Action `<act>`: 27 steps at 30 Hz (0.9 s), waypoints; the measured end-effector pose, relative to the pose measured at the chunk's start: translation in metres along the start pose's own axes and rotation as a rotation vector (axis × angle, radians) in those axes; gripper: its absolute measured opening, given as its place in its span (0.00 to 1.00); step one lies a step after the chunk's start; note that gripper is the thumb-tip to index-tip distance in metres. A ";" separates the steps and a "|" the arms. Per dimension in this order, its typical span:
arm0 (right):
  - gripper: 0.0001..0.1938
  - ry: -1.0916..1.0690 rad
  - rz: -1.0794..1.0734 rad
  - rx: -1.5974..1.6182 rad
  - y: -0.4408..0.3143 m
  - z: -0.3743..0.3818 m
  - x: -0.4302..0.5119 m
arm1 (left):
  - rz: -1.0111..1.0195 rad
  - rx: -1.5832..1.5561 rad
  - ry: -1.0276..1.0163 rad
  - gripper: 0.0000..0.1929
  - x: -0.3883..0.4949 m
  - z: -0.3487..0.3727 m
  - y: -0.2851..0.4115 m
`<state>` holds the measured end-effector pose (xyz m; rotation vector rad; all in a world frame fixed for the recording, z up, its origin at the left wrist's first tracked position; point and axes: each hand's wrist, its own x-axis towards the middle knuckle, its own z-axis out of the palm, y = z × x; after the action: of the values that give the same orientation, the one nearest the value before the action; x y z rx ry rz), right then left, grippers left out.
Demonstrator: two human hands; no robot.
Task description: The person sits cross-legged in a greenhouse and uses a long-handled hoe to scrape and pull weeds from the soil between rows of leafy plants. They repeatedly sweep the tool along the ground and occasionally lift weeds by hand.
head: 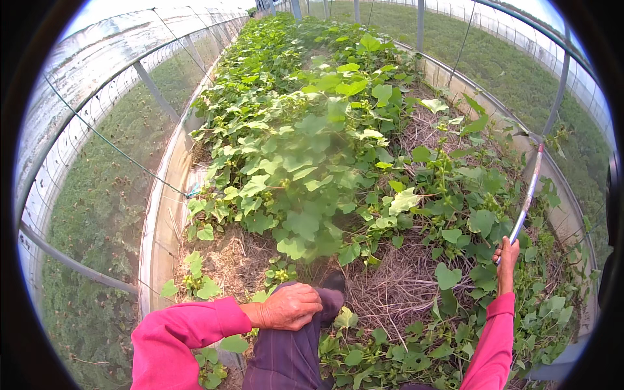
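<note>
My right hand (508, 256) grips the lower end of a long silver handle (527, 195) with a red band near its top. A short dark blade (522, 134), like a sickle's, projects to the left from the far end, beside the right-hand low wall. My left hand (291, 307) rests on my bent knee in dark striped trousers (282, 360), its fingers curled and nothing visible in them. Ahead of me grows a dense stand of broad-leaved green plants (302, 170), some bearing green burs. Leaves surround the tool's handle on the left.
Dry straw-like stems (404, 282) cover the ground right of my dark shoe (334, 282). Low pale walls (165, 243) edge the strip on both sides. Metal poles (156, 92) and a green cord (117, 146) slant along the left. More greenery (92, 234) grows beyond.
</note>
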<state>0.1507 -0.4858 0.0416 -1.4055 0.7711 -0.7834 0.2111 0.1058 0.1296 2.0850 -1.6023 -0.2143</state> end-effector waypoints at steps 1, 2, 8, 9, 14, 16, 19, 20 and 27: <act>0.08 -0.035 0.113 -0.055 0.009 0.006 0.002 | -0.010 -0.010 -0.007 0.13 0.001 0.000 0.001; 0.07 -0.051 0.181 -0.082 0.020 0.011 -0.005 | -0.009 -0.011 -0.006 0.13 0.002 0.000 0.000; 0.08 0.070 0.567 -0.378 0.097 -0.033 -0.190 | 0.000 0.007 -0.001 0.12 0.009 0.003 0.000; 0.10 0.092 0.624 -0.480 0.106 -0.039 -0.220 | 0.010 0.012 -0.010 0.12 0.011 0.005 0.000; 0.06 0.002 0.391 -0.093 0.103 -0.030 -0.221 | 0.032 0.051 -0.042 0.11 0.012 0.010 0.004; 0.06 0.056 0.402 -0.157 0.079 -0.028 -0.203 | 0.040 0.079 -0.027 0.10 0.011 0.011 0.005; 0.06 0.105 0.248 -0.228 0.031 -0.042 -0.203 | 0.052 0.065 0.032 0.07 0.010 0.012 0.007; 0.06 0.135 0.165 -0.275 0.016 -0.047 -0.208 | 0.068 0.066 0.057 0.05 0.010 0.012 0.007; 0.11 0.297 -0.054 -0.116 -0.039 -0.048 -0.264 | 0.043 0.131 -0.001 0.07 0.006 0.015 0.006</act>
<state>-0.0329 -0.2905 0.0807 -1.4351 1.0240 -1.0172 0.2015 0.0947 0.1206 2.1449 -1.7015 -0.0982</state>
